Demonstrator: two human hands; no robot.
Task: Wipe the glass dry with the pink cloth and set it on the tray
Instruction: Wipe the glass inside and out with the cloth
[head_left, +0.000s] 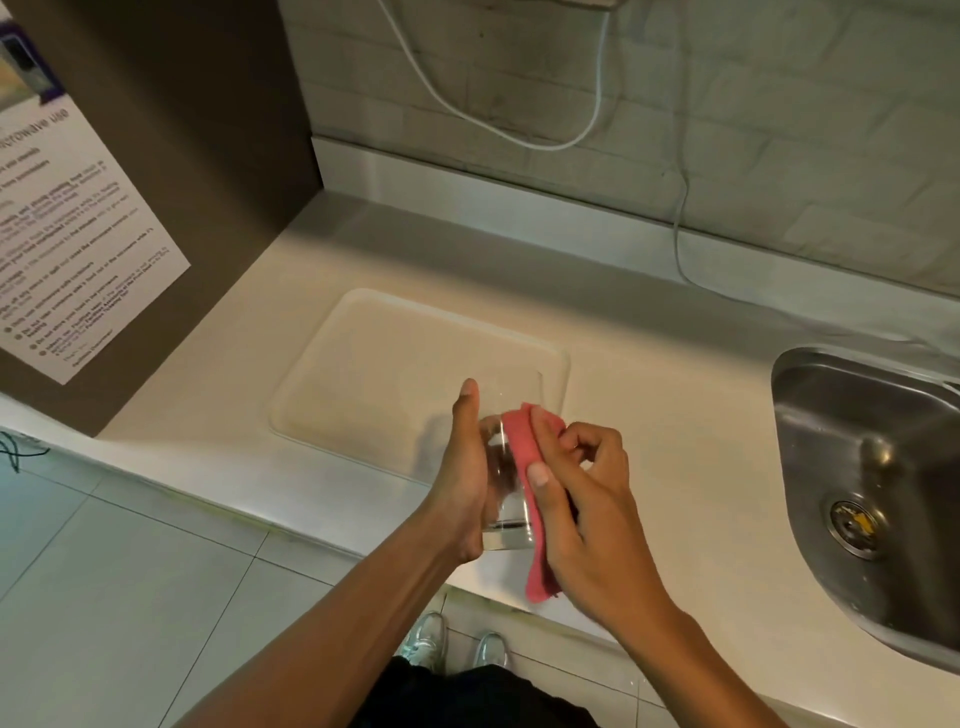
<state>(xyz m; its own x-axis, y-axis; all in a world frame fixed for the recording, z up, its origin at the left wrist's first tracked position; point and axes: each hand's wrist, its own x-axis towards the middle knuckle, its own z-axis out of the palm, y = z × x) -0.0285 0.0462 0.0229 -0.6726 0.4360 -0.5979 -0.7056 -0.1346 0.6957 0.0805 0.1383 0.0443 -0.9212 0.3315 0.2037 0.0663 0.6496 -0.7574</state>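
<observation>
A clear drinking glass is held in the air above the counter's front edge, tilted with its mouth away from me. My left hand grips its left side, thumb pointing up. My right hand presses a folded pink cloth against the right side of the glass; the cloth hangs down past the base. A pale, flat rectangular tray lies on the counter just beyond the glass, with nothing on it.
A steel sink with a drain is sunk into the white counter at the right. A brown cabinet wall with a printed notice stands at the left. White cables hang down the tiled back wall. Floor tiles and shoes show below.
</observation>
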